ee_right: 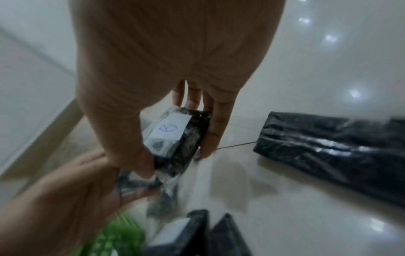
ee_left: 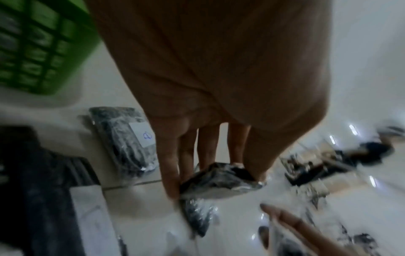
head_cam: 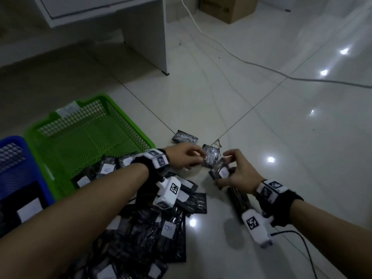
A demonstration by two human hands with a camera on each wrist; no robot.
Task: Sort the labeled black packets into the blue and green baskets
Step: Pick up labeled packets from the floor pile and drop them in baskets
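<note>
Two hands are raised just above the tiled floor (head_cam: pixel 261 121), each gripping one black packet. The left hand (head_cam: pixel 184 158) is closed on an unlabeled-side packet (head_cam: pixel 210 156), which is pinched between the thumb and the fingers (ee_left: pixel 173 173); no label is visible on it in the left wrist view. The right hand (head_cam: pixel 240 172) is closed on a labeled packet (head_cam: pixel 221 171), held between the thumb and the fingers (ee_right: pixel 215 124); a white label with a blue handwritten mark is seen on it in the right wrist view, but the letter cannot be read with certainty. The two held packets are touching or nearly touching; which one cannot be told.

One further packet (head_cam: pixel 184 137) is lying alone on the floor just beyond the hands. A loose pile of packets (head_cam: pixel 161 224) is spread on the floor beneath the left forearm, several showing white labels marked "B". A green basket (head_cam: pixel 88 141) is placed on the floor to the left, with packets lying in its near end. A blue basket (head_cam: pixel 14 164) is set just beside it, further left, with a labeled packet inside. A white cable (head_cam: pixel 231 53) is run across the floor, and a cardboard box (head_cam: pixel 229 9) is standing at the far side.
</note>
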